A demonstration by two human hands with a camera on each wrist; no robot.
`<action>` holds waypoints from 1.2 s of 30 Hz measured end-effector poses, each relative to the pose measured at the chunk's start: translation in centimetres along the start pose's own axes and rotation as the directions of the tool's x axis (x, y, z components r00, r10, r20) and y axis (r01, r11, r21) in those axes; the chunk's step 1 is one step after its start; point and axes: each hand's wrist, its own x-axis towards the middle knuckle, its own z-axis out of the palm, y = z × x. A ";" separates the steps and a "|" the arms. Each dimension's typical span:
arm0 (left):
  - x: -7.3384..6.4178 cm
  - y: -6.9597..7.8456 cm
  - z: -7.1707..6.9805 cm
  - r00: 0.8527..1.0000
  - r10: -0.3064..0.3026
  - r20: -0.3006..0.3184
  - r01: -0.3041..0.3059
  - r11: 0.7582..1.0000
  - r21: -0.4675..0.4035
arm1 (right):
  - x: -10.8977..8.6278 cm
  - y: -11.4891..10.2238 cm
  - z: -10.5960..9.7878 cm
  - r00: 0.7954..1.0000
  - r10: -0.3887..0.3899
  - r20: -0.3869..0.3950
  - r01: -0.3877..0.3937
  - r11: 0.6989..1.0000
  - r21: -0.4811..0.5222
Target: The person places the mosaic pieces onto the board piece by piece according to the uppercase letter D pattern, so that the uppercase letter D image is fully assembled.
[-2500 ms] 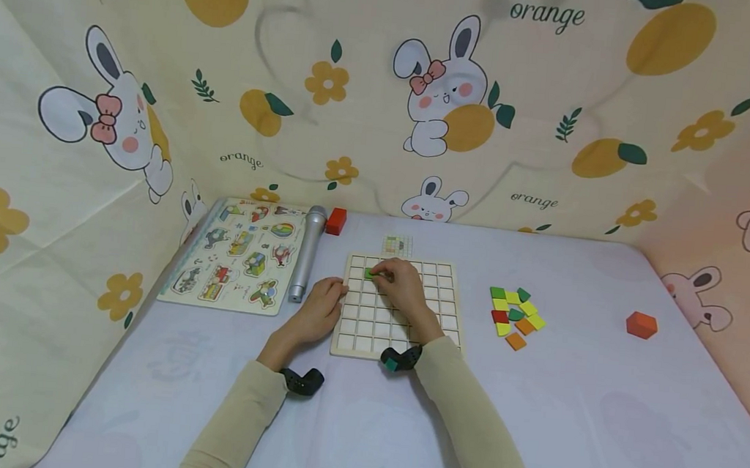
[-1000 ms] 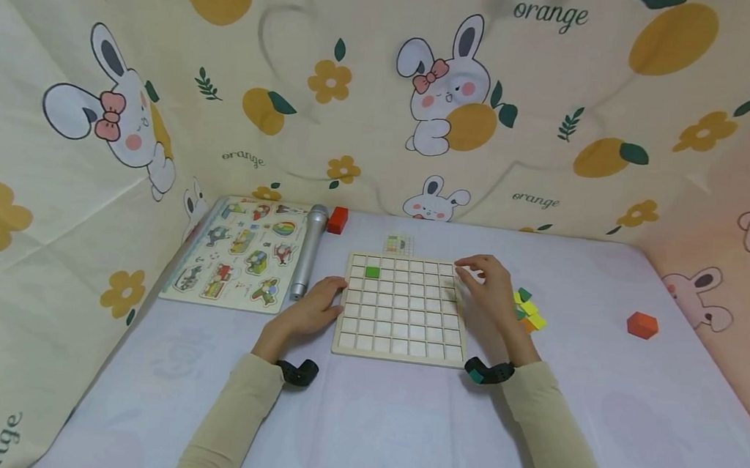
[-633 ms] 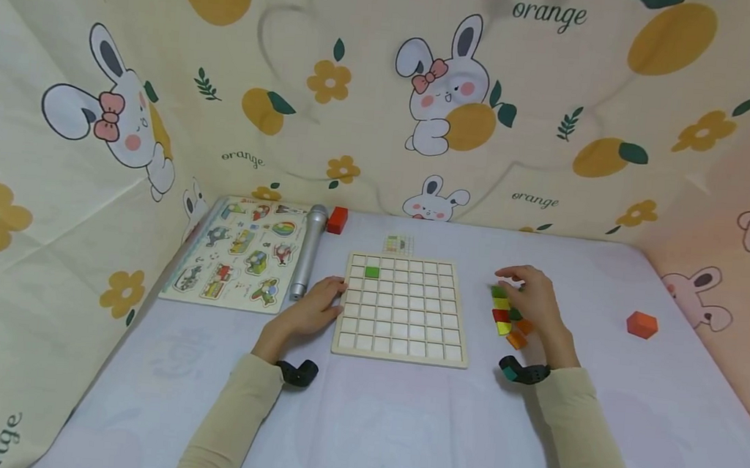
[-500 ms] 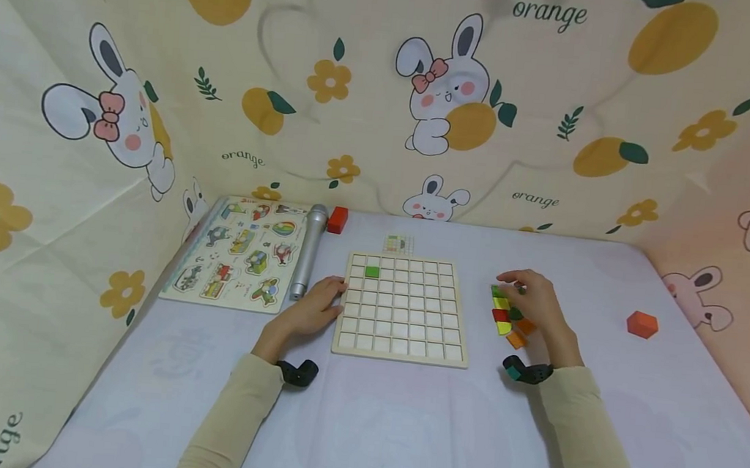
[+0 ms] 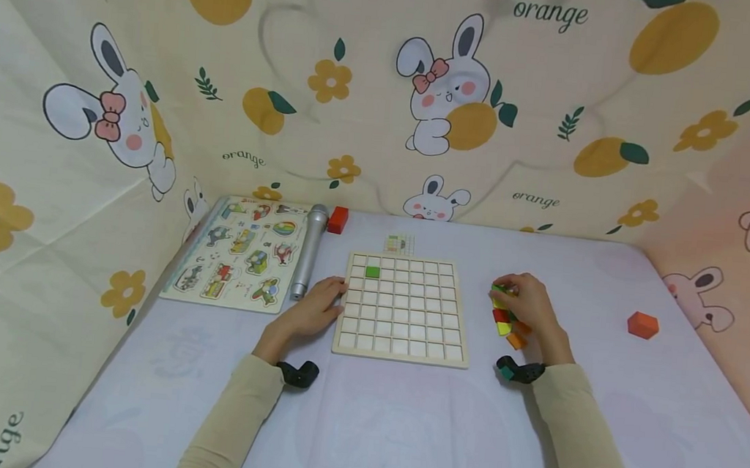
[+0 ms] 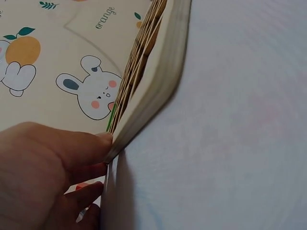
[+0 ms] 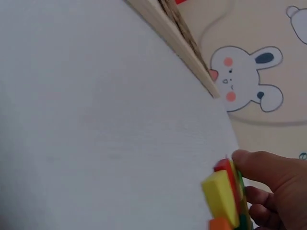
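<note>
A pale wooden grid board (image 5: 400, 358) lies in front of the person, with one green square tile (image 5: 373, 272) in its second column. The left hand (image 5: 312, 308) rests against the board's left edge. In the left wrist view its thumb (image 6: 91, 146) touches the board's rim, the other fingers beside it. To the board's right, the right hand (image 5: 531, 305) is over a pile of coloured tiles, thumb and forefinger pinching a green tile (image 5: 497, 288) at the pile's far left. Red, yellow and orange tiles show below the hand; part of the pile is hidden under it.
A picture puzzle board (image 5: 228, 252) lies at the left with a silver microphone-like stick (image 5: 310, 251) along its side. A red block (image 5: 338, 220) stands behind it. A small pattern card (image 5: 399, 244) lies behind the grid board; an orange-red block (image 5: 642, 325) sits far right.
The right hand set a green tile on the board, left it, and moved right to the pile. Lately its fingertips lowered onto a green tile there. The left hand stayed at the board's edge.
</note>
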 end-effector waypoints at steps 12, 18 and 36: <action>-0.1 -0.2 -0.1 1.000 0.014 0.012 -0.014 1.000 -0.006 | 0.2 -0.1 0.6 0.998 0.018 -0.053 -0.021 0.998 -0.059; -0.1 -0.2 -0.2 1.000 0.016 0.013 -0.015 1.000 -0.017 | 0.5 0.2 0.0 0.999 0.037 0.038 -0.035 0.998 -0.060; -0.1 -0.6 0.0 1.000 0.013 -0.001 -0.013 0.998 -0.056 | 1.0 0.6 -1.5 0.984 -0.010 0.177 0.020 0.998 -0.052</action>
